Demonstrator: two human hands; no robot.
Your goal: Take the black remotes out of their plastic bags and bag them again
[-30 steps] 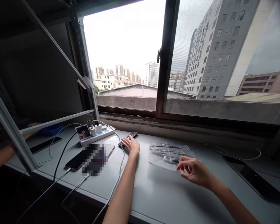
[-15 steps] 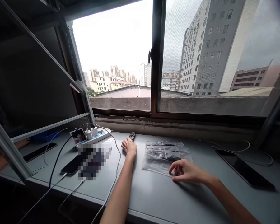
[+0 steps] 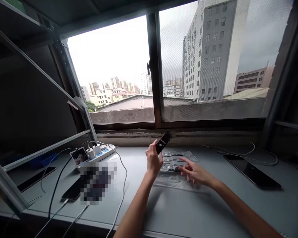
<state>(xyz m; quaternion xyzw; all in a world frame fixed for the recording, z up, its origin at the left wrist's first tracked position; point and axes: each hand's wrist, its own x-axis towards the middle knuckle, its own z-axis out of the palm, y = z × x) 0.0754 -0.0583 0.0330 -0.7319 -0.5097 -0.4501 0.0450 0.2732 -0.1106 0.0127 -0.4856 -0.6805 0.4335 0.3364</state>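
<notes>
My left hand is closed around a black remote control, raised above the table and tilted with its top end up and to the right. The remote's button side shows, and its far end is partly blurred out. My right hand is open, index finger stretched toward the left and the other fingers loosely bent, with nothing held. It hovers over a clear plastic bag lying flat, whether touching or just above I cannot tell. Inside the bag lie several dark folded pieces with pale round spots, partly hidden by my hands.
On the left stand a white power strip with chargers and a small picture card. Phones with charging cables lie nearby, one area blurred out. At right lies a large black tablet or phone beside a white cable. A window rises behind.
My left hand has lifted the remote control off the table and moved right with it. My right hand has moved off the bag's near edge, farther over it, with its index finger extended.
</notes>
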